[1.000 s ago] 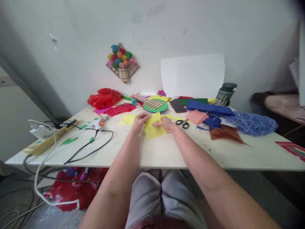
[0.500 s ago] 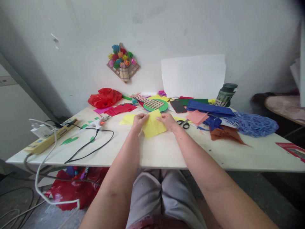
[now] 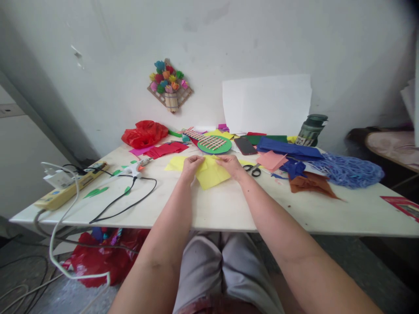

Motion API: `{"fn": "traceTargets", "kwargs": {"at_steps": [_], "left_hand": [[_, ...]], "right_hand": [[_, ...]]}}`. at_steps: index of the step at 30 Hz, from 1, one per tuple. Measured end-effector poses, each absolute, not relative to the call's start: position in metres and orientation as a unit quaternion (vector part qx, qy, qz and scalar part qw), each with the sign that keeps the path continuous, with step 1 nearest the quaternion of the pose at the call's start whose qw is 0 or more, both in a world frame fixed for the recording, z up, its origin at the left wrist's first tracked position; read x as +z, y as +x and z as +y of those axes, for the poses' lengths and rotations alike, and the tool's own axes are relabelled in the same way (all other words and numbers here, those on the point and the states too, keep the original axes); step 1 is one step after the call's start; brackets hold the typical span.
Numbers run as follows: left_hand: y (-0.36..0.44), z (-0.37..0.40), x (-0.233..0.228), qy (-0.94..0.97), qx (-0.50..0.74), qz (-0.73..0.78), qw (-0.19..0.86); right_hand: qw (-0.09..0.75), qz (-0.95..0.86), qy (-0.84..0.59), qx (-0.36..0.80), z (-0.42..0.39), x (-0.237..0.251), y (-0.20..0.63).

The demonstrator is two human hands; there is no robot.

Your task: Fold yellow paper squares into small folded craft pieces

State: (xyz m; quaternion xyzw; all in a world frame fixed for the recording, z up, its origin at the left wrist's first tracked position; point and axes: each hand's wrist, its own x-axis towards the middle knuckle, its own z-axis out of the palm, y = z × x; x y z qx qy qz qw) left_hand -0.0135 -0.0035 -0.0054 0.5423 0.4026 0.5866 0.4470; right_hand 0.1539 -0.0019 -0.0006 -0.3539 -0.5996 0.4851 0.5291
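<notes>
Both my hands hold a yellow sheet of paper (image 3: 211,175) just above the white table (image 3: 229,209), near its middle. My left hand (image 3: 191,166) pinches the sheet's left edge and my right hand (image 3: 231,165) pinches its upper right edge. Another yellow sheet (image 3: 175,163) lies flat to the left, behind my left hand. Black scissors (image 3: 252,169) lie just right of my right hand.
A glue gun (image 3: 135,168) with a black cord and a power strip (image 3: 65,187) sit at the left. Red paper (image 3: 165,149), a green woven disc (image 3: 214,145), a phone (image 3: 245,146), blue, pink and brown papers (image 3: 294,163) and a dark bottle (image 3: 309,130) crowd the back.
The yellow sheet has been lowered and flattened toward the table. My right hand slid from the sheet's middle to its upper right edge.
</notes>
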Motion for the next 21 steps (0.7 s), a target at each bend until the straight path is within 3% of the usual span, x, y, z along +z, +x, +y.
{"fn": "traceTargets", "kwargs": {"at_steps": [21], "left_hand": [[-0.0127, -0.0023, -0.0080, 0.509, 0.605, 0.389, 0.472]], "right_hand": [[0.473, -0.755, -0.326, 0.315, -0.0049, 0.0043, 0.1538]]}}
